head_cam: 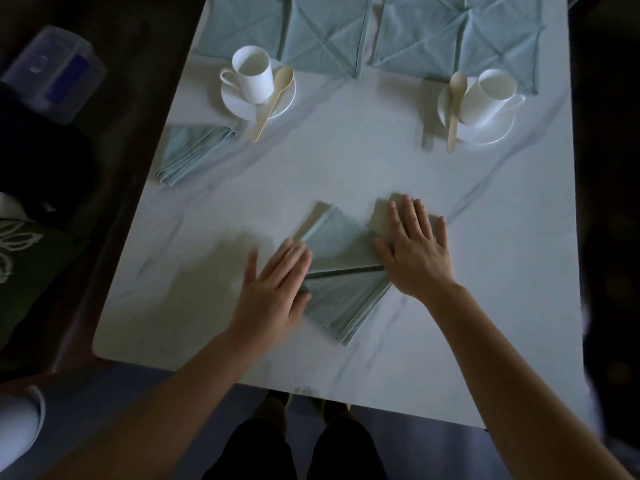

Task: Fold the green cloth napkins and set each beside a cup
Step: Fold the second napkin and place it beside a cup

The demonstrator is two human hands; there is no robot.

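A pale green napkin [343,271], folded into a small diamond shape, lies in the middle of the white marble table [346,168]. My left hand [277,285] lies flat on its left corner, fingers straight. My right hand [415,251] presses flat on its right side, fingers spread. A folded napkin [190,152] rests at the table's left edge, beside the left white cup [252,72] on its saucer. The right white cup [488,95] stands on a saucer at the back right.
A wooden spoon [273,102] leans on the left saucer and another wooden spoon [454,109] on the right one. Several unfolded green napkins [346,32] lie spread at the back. A clear plastic box [52,71] sits off the table at left.
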